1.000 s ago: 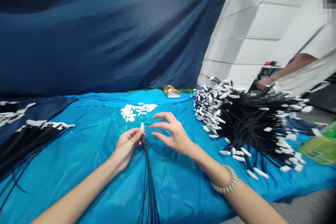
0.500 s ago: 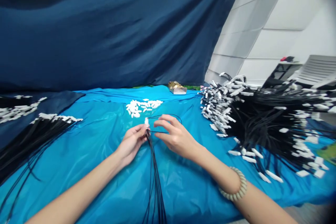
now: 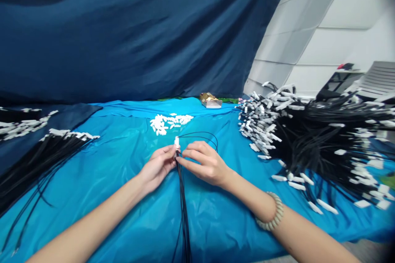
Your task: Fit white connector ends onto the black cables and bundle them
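Note:
My left hand is pinched around a small white connector, held upright above the blue sheet. Thin black wires hang in a bundle from its lower end toward me. One thin black wire loop leaves the top of the connector and curves back behind my right hand. The fingers of that hand are bent together just right of the connector, with a forefinger at the top of the bundle. They appear closed on the looped wire, though its end is hidden.
Loose white connectors lie in a small heap beyond my hands. A large pile of black wires with white ends fills the right side. More wires with white ends lie at left. A small open box stands by the dark curtain.
My right hand has moved in toward the connector, its fingers drawing together at the top of the bundle. The wire loop stands out further right. My left hand keeps its hold.

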Tool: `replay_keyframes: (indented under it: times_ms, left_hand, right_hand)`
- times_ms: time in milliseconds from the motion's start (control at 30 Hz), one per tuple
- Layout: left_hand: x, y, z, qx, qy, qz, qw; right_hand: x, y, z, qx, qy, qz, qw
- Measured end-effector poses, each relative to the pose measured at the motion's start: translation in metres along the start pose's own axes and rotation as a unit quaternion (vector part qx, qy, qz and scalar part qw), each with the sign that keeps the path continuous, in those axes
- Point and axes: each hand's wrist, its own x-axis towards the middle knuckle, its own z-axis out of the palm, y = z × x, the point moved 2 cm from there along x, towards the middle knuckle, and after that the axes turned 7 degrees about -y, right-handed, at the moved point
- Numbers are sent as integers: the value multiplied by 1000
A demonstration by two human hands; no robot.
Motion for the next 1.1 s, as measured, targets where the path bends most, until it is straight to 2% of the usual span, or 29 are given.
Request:
replay_keyframes:
  times_ms: [133,333,500,667,800,867,1000,1100]
  left_hand:
    - [-1,1,2,-7,-1,-2,1000]
    - [-1,1,2,-14,12,-4,1000]
    - [0,1,4,-8,11,-3,1000]
    - [0,4,4,-2,23,5,1000]
    - [0,5,2,-1,37,3,999]
    - [1,5,1,2,41,4,999]
    - [2,3,1,13,54,2,998]
    - [2,2,0,29,56,6,998]
  right_hand:
    - [0,0,-2,-2,3,-31,1000]
    - [-3,5,-2,13,6,-18,1000]
    - [-3,10,0,105,14,75,992]
    - [1,13,-1,242,61,183,951]
    - [3,16,-3,335,93,271,898]
    - [2,17,-4,397,110,318,854]
    - [1,20,-5,542,187,413,708]
    - [3,25,-9,609,247,429,620]
